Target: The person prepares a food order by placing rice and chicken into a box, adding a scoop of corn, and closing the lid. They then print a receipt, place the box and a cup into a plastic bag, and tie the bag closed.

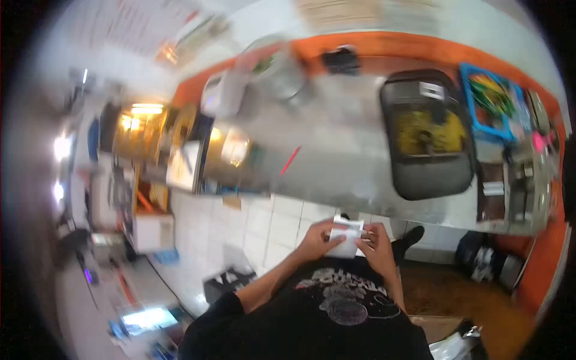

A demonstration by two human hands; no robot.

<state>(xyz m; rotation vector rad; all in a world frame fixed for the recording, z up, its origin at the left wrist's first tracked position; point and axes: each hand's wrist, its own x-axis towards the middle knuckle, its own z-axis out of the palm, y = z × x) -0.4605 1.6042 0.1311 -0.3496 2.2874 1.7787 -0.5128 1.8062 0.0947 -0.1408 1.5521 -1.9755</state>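
The left hand and right hand both grasp a small white paper between thumbs and fingers, held in front of the black shirt, near the edge of a metal counter. A red stick and a black case lie on the counter.

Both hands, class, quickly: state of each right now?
Left hand: closed, holding one side of a small white item.
Right hand: closed, holding its other side.
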